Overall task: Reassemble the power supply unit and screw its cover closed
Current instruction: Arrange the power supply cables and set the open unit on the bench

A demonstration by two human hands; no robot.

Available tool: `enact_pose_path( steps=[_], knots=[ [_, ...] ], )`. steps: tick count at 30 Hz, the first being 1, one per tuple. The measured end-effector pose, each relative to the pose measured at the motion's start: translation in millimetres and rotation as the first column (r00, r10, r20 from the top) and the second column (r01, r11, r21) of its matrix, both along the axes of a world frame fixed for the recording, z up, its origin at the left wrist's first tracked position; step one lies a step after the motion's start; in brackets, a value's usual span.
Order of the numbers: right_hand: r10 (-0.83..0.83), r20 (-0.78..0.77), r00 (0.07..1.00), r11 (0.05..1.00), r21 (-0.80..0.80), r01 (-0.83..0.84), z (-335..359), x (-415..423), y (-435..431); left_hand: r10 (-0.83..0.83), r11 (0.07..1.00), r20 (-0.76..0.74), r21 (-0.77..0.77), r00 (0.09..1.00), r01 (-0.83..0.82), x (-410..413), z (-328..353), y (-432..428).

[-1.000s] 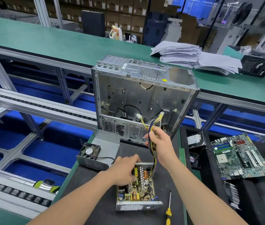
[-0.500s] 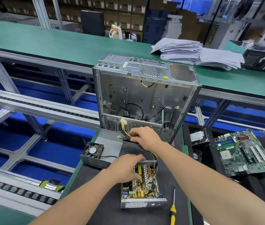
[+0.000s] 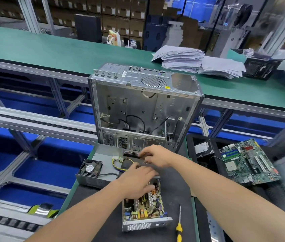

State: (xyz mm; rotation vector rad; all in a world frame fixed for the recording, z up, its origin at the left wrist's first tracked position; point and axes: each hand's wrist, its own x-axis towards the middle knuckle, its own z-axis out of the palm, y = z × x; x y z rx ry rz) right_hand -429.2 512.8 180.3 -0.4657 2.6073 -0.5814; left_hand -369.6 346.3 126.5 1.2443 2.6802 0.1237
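The open power supply base [image 3: 143, 224] lies on the black mat with its circuit board showing. My left hand [image 3: 138, 183] rests on its far end, fingers spread over the board. Just beyond it, my right hand [image 3: 155, 156] grips the black part of the power supply's cable bundle, low over the mat. The bundle's yellow and black wires [image 3: 119, 163] end in a white connector lying on the grey cover [image 3: 103, 154]. That cover, carrying a black fan [image 3: 90, 168], sits to the left of the base. A yellow-handled screwdriver [image 3: 179, 226] lies to the right of the base.
An empty metal computer case [image 3: 143, 105] stands upright right behind my hands. A green motherboard [image 3: 248, 161] lies in a black tray to the right. Paper stacks [image 3: 190, 60] sit on the far green bench. The mat's left edge drops to conveyor rails.
My right hand brought the cable bundle down from in front of the case to the mat, swinging it left so that the connector lies on the cover. My left hand stayed on the base.
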Motion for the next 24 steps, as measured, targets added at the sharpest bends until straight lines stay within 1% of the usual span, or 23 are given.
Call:
enact_pose_path(
  steps=[2, 4, 5, 7, 9, 10, 12, 14, 16, 18, 19, 21, 22, 23, 24],
  knots=[
    [-0.055, 0.044, 0.997, 0.998, 0.017, 0.055, -3.4, 11.4, 20.1, -0.009, 0.999, 0.154, 0.05, 0.988, 0.001, -5.6, 2.8, -3.3],
    [-0.163, 0.15, 0.975, 0.986, 0.002, 0.165, -9.2, 24.9, 39.4, -0.04, 0.996, 0.287, 0.093, 0.957, 0.013, -15.8, 6.3, -9.2],
    [-0.214, 0.229, 0.95, 0.974, -0.023, 0.225, -12.3, 32.4, 47.4, -0.049, 0.996, 0.324, 0.092, 0.945, 0.02, -21.1, 8.1, -12.5],
    [-0.249, 0.374, 0.894, 0.952, -0.075, 0.297, -17.2, 48.1, 58.2, -0.043, 0.998, 0.358, 0.062, 0.933, 0.022, -28.2, 11.9, -17.3],
    [-0.244, 0.443, 0.862, 0.935, -0.127, 0.33, -22.8, 62.5, 60.9, -0.037, 0.999, 0.351, 0.031, 0.936, 0.028, -31.1, 15.1, -19.4],
    [-0.25, 0.438, 0.864, 0.928, -0.147, 0.343, -26.2, 69.2, 59.4, -0.035, 0.999, 0.342, 0.022, 0.939, 0.029, -31.7, 16.4, -20.5],
    [-0.297, 0.371, 0.88, 0.913, -0.161, 0.376, -33.3, 79.1, 53.6, -0.031, 0.999, 0.329, -0.009, 0.944, 0.036, -34.8, 18.5, -25.0],
    [-0.364, 0.307, 0.88, 0.897, -0.14, 0.42, -37.7, 86.3, 46.7, -0.045, 0.998, 0.372, -0.026, 0.927, 0.058, -37.8, 22.6, -35.1],
    [-0.447, 0.267, 0.854, 0.86, -0.132, 0.492, -37.7, 92.3, 39.4, -0.049, 0.998, 0.439, -0.017, 0.897, 0.063, -39.2, 26.2, -47.7],
    [-0.55, 0.193, 0.813, 0.811, -0.11, 0.575, -34.0, 99.2, 30.1, -0.04, 0.998, 0.432, -0.03, 0.901, 0.058, -41.9, 26.5, -57.6],
    [-0.588, 0.126, 0.799, 0.797, -0.08, 0.599, -32.3, 103.4, 24.6, -0.033, 0.998, 0.414, -0.039, 0.91, 0.054, -43.8, 25.8, -60.8],
    [-0.583, -0.033, 0.812, 0.812, 0.009, 0.584, -30.4, 110.7, 15.5, -0.024, 0.998, 0.39, -0.048, 0.92, 0.046, -46.8, 23.6, -64.5],
    [-0.55, -0.051, 0.834, 0.833, 0.042, 0.552, -29.0, 114.1, 12.1, -0.023, 0.998, 0.39, -0.043, 0.921, 0.043, -47.4, 22.6, -65.6],
    [-0.507, -0.015, 0.862, 0.86, 0.06, 0.507, -27.3, 117.2, 8.4, -0.018, 0.999, 0.393, -0.035, 0.919, 0.034, -47.7, 21.6, -66.6],
    [-0.459, 0.053, 0.887, 0.887, 0.071, 0.455, -26.0, 119.9, 4.2, -0.006, 0.999, 0.397, -0.032, 0.918, 0.021, -47.4, 20.3, -67.8]
  ],
)
